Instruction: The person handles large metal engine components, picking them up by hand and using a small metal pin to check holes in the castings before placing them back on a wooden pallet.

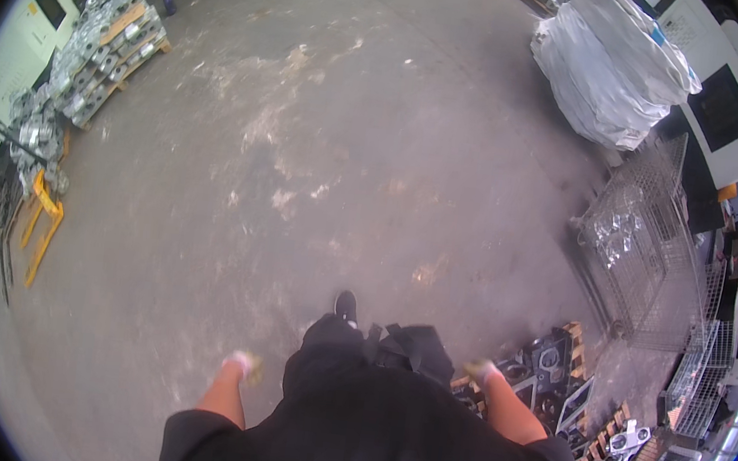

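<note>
My left hand (246,367), in a pale glove with yellowish fingers, hangs at my left side over the concrete floor (234,215). On the other side my right hand (482,371), gloved alike, is beside my hip, with a pallet of dark and metal parts (549,369) showing beyond it. No object shows in either hand. Their fingers are too small and blurred to make out how they are bent. One dark shoe (346,305) is out in front of my body.
At left are a yellow pallet jack (44,221) and a pallet stacked with metal castings (111,55). To the right stand a wire mesh cage (648,253), a large bundle under silvery sheeting (610,71) and white machines (731,90). More castings (621,451) lie at lower right.
</note>
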The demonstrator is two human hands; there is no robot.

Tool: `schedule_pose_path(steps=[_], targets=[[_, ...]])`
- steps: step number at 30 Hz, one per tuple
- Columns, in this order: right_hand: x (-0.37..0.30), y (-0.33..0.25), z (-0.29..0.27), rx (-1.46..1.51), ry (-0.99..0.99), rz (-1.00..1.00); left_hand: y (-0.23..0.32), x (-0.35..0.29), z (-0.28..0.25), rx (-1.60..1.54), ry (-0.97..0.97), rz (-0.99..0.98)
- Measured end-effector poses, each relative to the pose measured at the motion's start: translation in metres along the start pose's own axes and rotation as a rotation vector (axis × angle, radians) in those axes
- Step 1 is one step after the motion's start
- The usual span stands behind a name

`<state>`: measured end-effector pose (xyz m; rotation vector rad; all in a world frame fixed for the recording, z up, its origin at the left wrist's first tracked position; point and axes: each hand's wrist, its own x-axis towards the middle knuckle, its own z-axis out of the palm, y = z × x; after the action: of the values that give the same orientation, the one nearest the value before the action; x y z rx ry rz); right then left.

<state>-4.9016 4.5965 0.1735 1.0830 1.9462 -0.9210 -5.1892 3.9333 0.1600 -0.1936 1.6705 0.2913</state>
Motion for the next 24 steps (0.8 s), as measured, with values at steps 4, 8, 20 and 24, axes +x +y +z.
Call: schedule_pose_path(steps=[4,8,20,24], targets=[[-0.013,-0.040,-0.026,0.342,-0.275,0.436,0.206,-0.065,-0.242,-0.500,0.307,0.275],[0.120,0.020,-0.058,0.159,-0.192,0.059,0.397,-0.054,-0.407,-0.398,0.444,0.569],[0.357,-0.568,-0.508,0.488,0.276,-0.252,0.560,0.002,-0.546,0.164,0.309,0.122],[0.444,-0.701,-0.647,0.593,0.210,-0.420,0.544,0.098,-0.548,-0.003,0.073,-0.115]])
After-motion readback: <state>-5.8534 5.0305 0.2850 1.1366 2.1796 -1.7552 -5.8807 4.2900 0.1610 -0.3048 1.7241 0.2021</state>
